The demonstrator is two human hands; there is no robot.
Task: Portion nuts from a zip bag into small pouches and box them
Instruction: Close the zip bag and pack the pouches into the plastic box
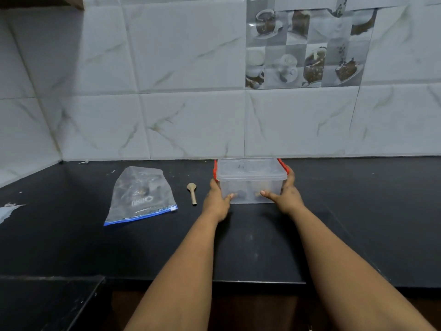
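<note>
A clear plastic box with a lid and red side clips stands on the black counter near the wall. My left hand grips its left side, thumb on the front wall. My right hand grips its right side the same way. Dim shapes show through the box's front wall; I cannot tell what they are. A clear zip bag with a blue seal lies flat to the left, holding a few dark nuts. Between bag and box lies a small wooden spoon.
The black counter runs along a white tiled wall behind the box. A lower black surface sits at the front left. A torn scrap of white material lies at the far left edge.
</note>
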